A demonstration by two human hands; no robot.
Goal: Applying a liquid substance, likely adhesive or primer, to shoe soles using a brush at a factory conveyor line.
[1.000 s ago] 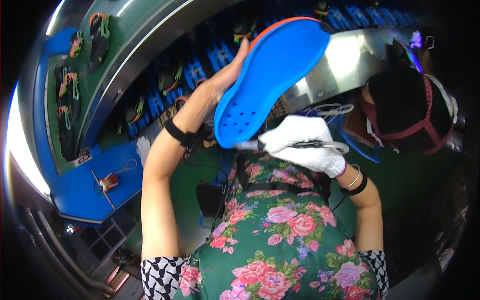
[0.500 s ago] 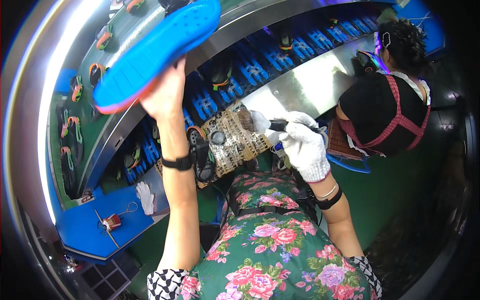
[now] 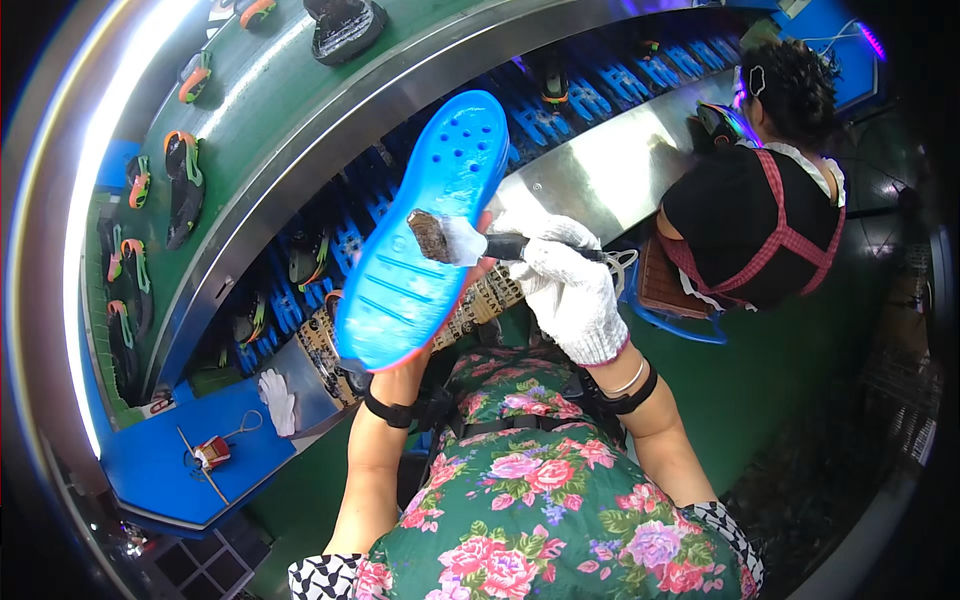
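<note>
A blue shoe sole with a reddish edge is tilted in front of me, its holed end pointing up and away. My left hand is closed on it from underneath; most of the fingers are hidden behind the sole. In a white knitted glove, my right hand grips the black handle of a brush. The brush's brown bristles rest on the middle of the sole, where the surface looks wet and shiny.
A green conveyor belt carries shoes along the left and far side, above blue racks. Tape-wrapped cardboard lies below the sole. A blue table holds a white glove. A co-worker sits at right.
My left hand has brought the sole down and right from above the conveyor. My right hand has lifted the brush from the cardboard, moving up and left, onto the sole.
</note>
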